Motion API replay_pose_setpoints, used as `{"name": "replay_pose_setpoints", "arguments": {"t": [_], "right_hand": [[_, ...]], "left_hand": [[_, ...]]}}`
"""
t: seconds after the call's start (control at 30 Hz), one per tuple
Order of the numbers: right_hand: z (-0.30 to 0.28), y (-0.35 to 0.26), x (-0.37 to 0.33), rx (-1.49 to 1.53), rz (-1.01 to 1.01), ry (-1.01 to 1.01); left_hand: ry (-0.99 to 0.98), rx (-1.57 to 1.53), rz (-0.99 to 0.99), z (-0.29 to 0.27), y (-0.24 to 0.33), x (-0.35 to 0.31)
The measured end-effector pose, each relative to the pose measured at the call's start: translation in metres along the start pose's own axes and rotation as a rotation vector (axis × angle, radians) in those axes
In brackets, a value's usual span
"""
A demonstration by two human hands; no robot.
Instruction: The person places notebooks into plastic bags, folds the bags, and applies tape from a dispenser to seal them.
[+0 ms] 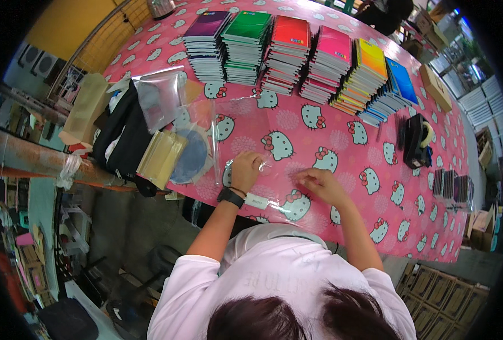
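facing the pink desk point(350, 164), a person in a white shirt point(285, 258) has both bare forearms over its near edge. just in from that edge is a white label point(256, 201), beside the dark watch point(230, 196) on the left wrist. the label seems to lie on a clear bag point(274, 178), which is flat on the desk in front of the person; its outline is hard to make out over the printed cat faces. the left hand point(247, 169) rests on the bag, fingers bent; i cannot tell whether they pinch the film. the right hand point(319, 182) is well apart from it, over the bag's right part, fingers loosely curled near the thumb; i cannot tell if film is between them.

to the left are a yellowish packet point(162, 158), a blue disc point(192, 154), a black sack point(121, 133) and clear film point(159, 99). to the right is a black tape dispenser point(415, 141).

beyond, notebooks stand in a row of stacks: purple point(206, 25), green point(247, 25), red point(291, 31), pink point(334, 42), yellow point(370, 59), blue point(401, 79). past the blue is a brown box point(435, 88).
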State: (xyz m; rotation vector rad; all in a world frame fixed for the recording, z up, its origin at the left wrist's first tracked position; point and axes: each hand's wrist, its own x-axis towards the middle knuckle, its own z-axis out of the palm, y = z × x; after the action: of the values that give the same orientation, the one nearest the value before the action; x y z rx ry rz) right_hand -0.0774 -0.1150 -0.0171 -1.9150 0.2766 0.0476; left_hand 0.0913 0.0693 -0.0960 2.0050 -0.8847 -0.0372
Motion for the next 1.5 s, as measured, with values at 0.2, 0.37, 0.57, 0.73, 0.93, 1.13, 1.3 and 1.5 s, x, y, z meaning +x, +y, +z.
{"name": "replay_pose_setpoints", "arguments": {"t": [0.2, 0.37, 0.57, 0.73, 0.93, 1.13, 1.3, 1.5], "right_hand": [[0.042, -0.017, 0.041, -0.216, -0.287, 0.097], [0.078, -0.019, 0.081, -0.303, -0.544, 0.291], [0.093, 0.005, 0.096, -0.068, -0.367, 0.401], [0.09, 0.002, 0.11, 0.421, 0.051, 0.318], [0.076, 0.002, 0.096, 0.12, 0.056, 0.398], [0.08, -0.022, 0.092, -0.437, -0.506, 0.241], [0.089, 0.012, 0.085, -0.64, -0.518, 0.224], [0.087, -0.003, 0.073, -0.9, -0.44, 0.154]], "left_hand": [[-0.178, -0.117, -0.186, -0.014, -0.003, 0.017], [-0.23, -0.591, -0.56, -0.029, -0.02, 0.034], [-0.208, -0.945, -0.597, -0.04, -0.027, 0.033], [-0.263, -0.703, -0.432, -0.036, -0.018, 0.021], [-0.088, -1.068, -0.457, -0.028, -0.047, 0.016], [-0.23, -0.761, -0.323, -0.03, -0.027, 0.021], [0.232, -1.03, -0.639, -0.03, -0.024, 0.022], [0.636, -1.386, -0.109, -0.146, 0.006, 0.072]]}}
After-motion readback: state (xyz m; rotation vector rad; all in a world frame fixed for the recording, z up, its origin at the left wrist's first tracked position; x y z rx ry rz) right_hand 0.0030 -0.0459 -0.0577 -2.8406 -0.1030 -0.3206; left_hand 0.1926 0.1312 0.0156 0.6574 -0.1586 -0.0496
